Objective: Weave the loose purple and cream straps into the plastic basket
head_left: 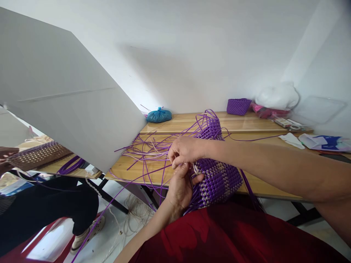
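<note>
A half-woven basket of purple and beige strips lies tilted across the table's front edge, against my lap. My left hand grips its left edge, thumb up and fingertips showing past the rim by a beige strip loop. Just above, my right hand is closed in a pinch on a strip, its fingertips meeting my left thumb. The exact strip between the fingers is mostly hidden. Many loose purple strips fan out to the left from the weave.
A blue tied bag and a small purple basket stand along the wall, near a white bag. A grey partition rises at left. Beyond it, a co-worker's hand holds a brown woven piece.
</note>
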Demonstrator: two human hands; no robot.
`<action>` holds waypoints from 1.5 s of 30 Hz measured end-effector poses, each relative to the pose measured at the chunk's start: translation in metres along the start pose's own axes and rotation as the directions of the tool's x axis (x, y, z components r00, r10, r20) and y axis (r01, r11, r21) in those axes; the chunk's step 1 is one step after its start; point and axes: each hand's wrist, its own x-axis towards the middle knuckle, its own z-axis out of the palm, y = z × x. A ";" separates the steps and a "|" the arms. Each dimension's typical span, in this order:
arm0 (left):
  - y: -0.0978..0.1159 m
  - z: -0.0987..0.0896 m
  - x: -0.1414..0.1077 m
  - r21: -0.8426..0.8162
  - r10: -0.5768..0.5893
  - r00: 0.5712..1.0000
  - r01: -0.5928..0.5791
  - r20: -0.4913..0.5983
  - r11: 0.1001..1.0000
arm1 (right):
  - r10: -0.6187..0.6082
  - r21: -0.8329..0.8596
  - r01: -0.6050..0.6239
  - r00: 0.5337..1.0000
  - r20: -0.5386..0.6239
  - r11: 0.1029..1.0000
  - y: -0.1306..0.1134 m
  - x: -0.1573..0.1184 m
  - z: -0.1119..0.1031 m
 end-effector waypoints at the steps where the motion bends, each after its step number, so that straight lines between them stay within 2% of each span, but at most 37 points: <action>1: 0.000 0.001 0.000 0.019 -0.005 1.000 0.005 0.004 1.000 | -0.007 0.004 0.007 1.000 -0.013 1.000 -0.001 -0.001 0.001; 5: 0.003 0.003 0.002 0.071 -0.036 0.999 0.035 0.002 0.997 | -0.049 -0.044 0.046 0.996 -0.070 0.998 -0.004 -0.011 -0.006; 8: 0.003 0.003 0.003 0.079 -0.035 0.999 0.036 -0.020 0.996 | -0.040 -0.134 0.024 0.992 -0.116 0.991 -0.002 -0.024 -0.020; 11: 0.003 0.002 0.003 0.099 -0.027 1.000 0.028 -0.010 0.995 | 0.012 -0.261 -0.008 1.000 0.014 0.965 0.004 -0.034 -0.029; 14: 0.003 0.002 0.002 0.130 0.011 1.000 -0.011 -0.002 0.991 | 0.070 -0.331 -0.020 0.988 0.138 0.943 0.005 -0.040 -0.032; 19: 0.003 0.004 0.001 0.171 0.049 0.998 -0.055 0.040 0.984 | 0.209 -0.387 -0.120 0.958 0.195 0.914 -0.012 -0.041 -0.045; 22: 0.003 0.007 -0.001 0.196 0.067 0.997 -0.070 0.025 0.978 | 0.286 -0.465 -0.152 0.930 0.232 0.872 -0.025 -0.039 -0.053; 27: 0.003 0.009 -0.003 0.249 0.118 0.992 -0.124 0.041 0.961 | 0.381 -0.541 -0.218 0.900 0.210 0.813 -0.042 -0.030 -0.056; 29: 0.002 0.008 -0.003 0.258 0.136 0.989 -0.144 0.051 0.955 | 0.395 -0.544 -0.217 0.888 0.235 0.811 -0.044 -0.026 -0.056; 33: 0.001 0.005 -0.003 0.267 0.143 0.986 -0.160 0.081 0.950 | 0.421 -0.446 -0.222 0.806 0.416 0.867 -0.032 -0.021 -0.060; 35: 0.000 0.003 -0.003 0.271 0.150 0.984 -0.171 0.096 0.947 | 0.399 -0.368 -0.233 0.781 0.481 0.900 -0.021 -0.021 -0.062; 37: 0.000 0.003 -0.003 0.278 0.162 0.981 -0.185 0.102 0.943 | 0.355 -0.299 -0.227 0.791 0.498 0.927 -0.013 -0.024 -0.063; 41: 0.000 0.004 -0.003 0.281 0.176 0.979 -0.197 0.099 0.939 | 0.293 -0.303 -0.187 0.886 0.359 0.935 -0.013 -0.034 -0.061; 43: 0.001 0.004 -0.002 0.258 0.157 0.983 -0.175 0.090 0.950 | 0.236 -0.361 -0.126 0.931 0.278 0.924 -0.018 -0.039 -0.057; 45: 0.002 0.004 0.000 0.231 0.123 0.990 -0.136 0.067 0.963 | 0.111 -0.439 -0.002 0.969 0.222 0.898 -0.019 -0.046 -0.051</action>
